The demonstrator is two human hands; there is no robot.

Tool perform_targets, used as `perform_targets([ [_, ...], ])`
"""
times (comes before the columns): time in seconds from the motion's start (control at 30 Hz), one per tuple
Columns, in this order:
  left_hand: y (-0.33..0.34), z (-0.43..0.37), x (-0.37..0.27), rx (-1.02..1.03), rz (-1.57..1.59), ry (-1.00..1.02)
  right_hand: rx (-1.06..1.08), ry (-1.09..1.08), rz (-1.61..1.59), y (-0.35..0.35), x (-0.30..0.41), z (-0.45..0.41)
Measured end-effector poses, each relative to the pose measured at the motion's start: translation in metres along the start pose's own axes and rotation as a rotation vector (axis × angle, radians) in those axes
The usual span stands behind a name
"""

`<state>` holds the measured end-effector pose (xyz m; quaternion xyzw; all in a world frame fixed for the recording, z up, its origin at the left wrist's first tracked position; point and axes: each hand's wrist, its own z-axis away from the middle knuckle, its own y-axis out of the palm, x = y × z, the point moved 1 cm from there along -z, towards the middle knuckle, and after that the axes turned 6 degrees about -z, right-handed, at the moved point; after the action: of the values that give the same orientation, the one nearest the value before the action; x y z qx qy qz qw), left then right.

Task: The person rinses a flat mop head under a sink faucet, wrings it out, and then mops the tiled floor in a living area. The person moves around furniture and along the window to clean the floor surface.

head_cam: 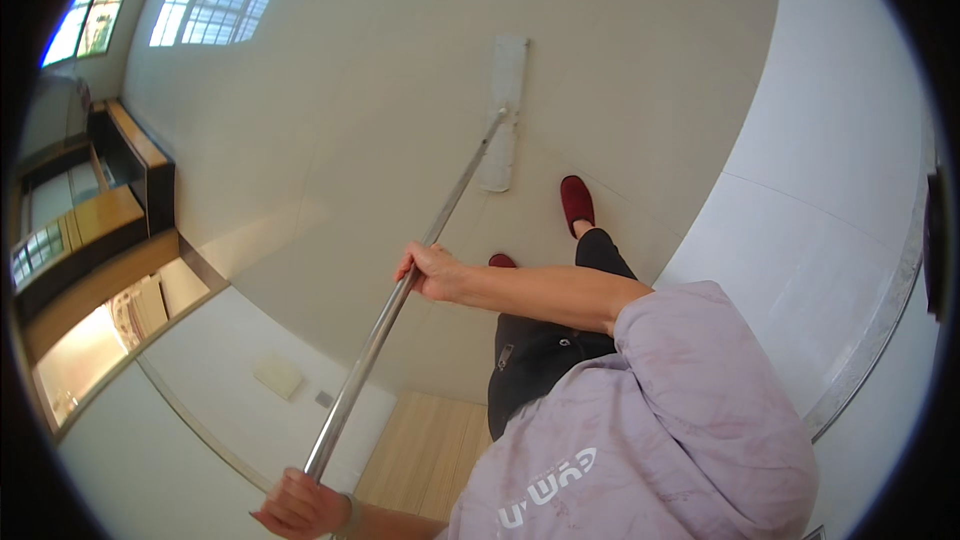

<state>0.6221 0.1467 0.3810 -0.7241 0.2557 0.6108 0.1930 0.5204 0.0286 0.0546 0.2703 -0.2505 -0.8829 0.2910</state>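
A flat mop with a long, wide white pad lies on the glossy beige tiled floor. Its metal pole slants from the middle of the pad down to the lower left. Around the pole's middle, my right hand is closed. My left hand grips the pole near its upper end, at the bottom of the view, with a band on the wrist. The pad rests just ahead of my feet, which wear dark red slippers.
A white wall curves along the right. At the left stand wood-topped black furniture and a window. A doorway opening lies at the lower left, and a light wood panel is at the bottom.
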Motion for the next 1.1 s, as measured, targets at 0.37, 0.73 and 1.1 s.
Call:
perform_targets([
  [0.37, 0.243, 0.066, 0.161, 0.602, 0.254, -0.475, -0.205, -0.841, -0.126, -0.133, 0.296, 0.102],
  [0.73, 0.338, 0.099, 0.173, 0.793, 0.264, -0.566, -0.422, -0.853, 0.007, -0.157, 0.377, 0.124],
  [1.1, 0.207, -0.078, 0.122, 0.48, 0.206, -0.214, -0.216, -0.393, 0.24, 0.076, 0.238, -0.025],
])
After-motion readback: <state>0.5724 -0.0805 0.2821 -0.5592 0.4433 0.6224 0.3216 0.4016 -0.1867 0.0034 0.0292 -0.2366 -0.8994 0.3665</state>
